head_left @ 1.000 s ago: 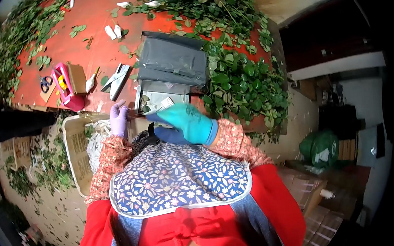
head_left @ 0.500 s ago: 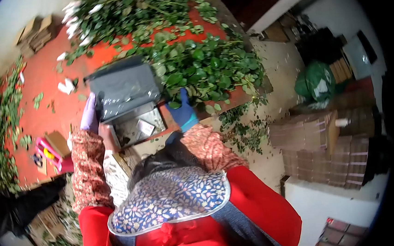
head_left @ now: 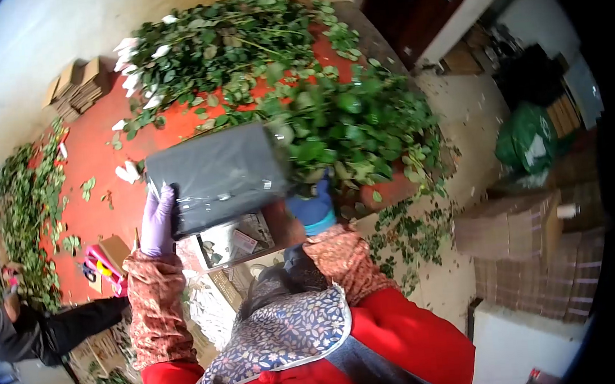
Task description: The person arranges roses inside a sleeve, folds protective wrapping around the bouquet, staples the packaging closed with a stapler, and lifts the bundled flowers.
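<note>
A dark grey wrapped bundle (head_left: 216, 174), glossy with clear film along its near side, lies in front of me over the table. My left hand (head_left: 157, 222), in a purple glove, grips its left end with the fingers up along the side. Leafy green stems (head_left: 346, 127) extend from its right end, partly blurred. In a blue glove, my right hand (head_left: 314, 209) closes around the near side of those stems, thumb pointing up; its other fingers are hidden. Whatever is inside the wrapping is hidden. Below the bundle is an open box (head_left: 269, 249) with a small label in it.
Stems with white flower heads (head_left: 217, 55) lie at the back of the red table (head_left: 95, 154). Folded cardboard pieces (head_left: 77, 87) are by the wall. A pink holder with scissors (head_left: 108, 269) stands at left, near another person (head_left: 15, 327). Boxes (head_left: 509, 227) are stacked at right.
The view has shifted, so the table appears lower and further right. The grey bundle has tilted, its top now smoother and flatter. Another person shows more at the left.
</note>
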